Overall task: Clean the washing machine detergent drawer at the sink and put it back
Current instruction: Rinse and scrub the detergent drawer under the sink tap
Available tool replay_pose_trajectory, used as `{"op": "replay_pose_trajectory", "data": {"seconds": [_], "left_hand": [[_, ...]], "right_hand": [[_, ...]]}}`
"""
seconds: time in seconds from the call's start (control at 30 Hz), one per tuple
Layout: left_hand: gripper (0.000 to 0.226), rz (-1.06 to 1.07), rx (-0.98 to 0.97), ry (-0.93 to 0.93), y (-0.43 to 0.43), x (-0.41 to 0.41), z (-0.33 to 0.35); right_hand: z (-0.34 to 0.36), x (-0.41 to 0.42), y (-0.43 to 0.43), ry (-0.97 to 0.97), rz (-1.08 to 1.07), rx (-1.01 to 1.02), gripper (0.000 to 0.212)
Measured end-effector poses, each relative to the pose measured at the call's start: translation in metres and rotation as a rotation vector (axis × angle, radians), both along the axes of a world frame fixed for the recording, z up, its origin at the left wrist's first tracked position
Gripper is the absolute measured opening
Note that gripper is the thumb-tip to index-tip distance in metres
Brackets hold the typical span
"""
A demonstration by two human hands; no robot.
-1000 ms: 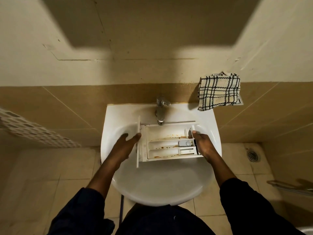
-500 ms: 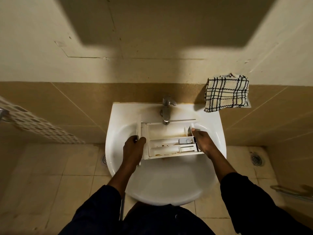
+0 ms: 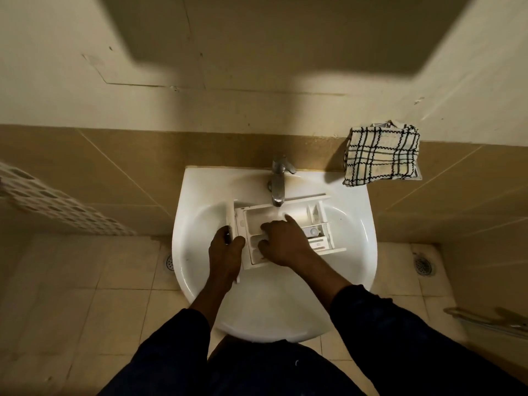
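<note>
The white detergent drawer lies across the white sink, under the metal tap. Its front panel is at the left, its compartments face up. My left hand grips the front panel at the drawer's left end. My right hand rests flat inside the compartments, fingers spread, index finger pointing to the far side below the tap's spout. The hand hides the middle compartments. Water seems to fall from the spout into the large back compartment.
A black-and-white checked cloth hangs on the tiled wall right of the tap. A white perforated basket juts in at the left. Floor drains sit on either side of the sink. A metal rail shows at lower right.
My right hand has left the drawer's right end and moved into the compartments. My left hand closed around the front panel. The brown stains seen earlier are now hidden by the hand.
</note>
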State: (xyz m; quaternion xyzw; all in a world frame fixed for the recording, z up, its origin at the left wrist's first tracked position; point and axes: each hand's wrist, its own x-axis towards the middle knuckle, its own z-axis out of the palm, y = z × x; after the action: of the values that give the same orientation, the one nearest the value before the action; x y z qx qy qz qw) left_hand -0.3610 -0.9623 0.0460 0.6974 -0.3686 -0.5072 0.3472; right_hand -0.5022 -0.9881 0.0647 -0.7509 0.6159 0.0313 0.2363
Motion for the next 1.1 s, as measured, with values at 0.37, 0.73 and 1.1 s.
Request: {"op": "replay_pose_trajectory", "data": {"seconds": [0.37,0.73,1.1], "left_hand": [[0.047,0.052,-0.027,0.085,0.000,0.003,-0.004],[0.027,0.089,0.040,0.164,-0.005,-0.007,-0.001],[0.032,0.037,0.086,0.143,-0.002,0.006,-0.001]], "right_hand": [[0.010,-0.045,-0.012,0.084,0.060,-0.031,0.033],[0.017,0.016,-0.018,0.020,-0.005,0.171,0.040],[0.030,-0.023,-0.041,0.083,-0.415,0.050,0.031]]}}
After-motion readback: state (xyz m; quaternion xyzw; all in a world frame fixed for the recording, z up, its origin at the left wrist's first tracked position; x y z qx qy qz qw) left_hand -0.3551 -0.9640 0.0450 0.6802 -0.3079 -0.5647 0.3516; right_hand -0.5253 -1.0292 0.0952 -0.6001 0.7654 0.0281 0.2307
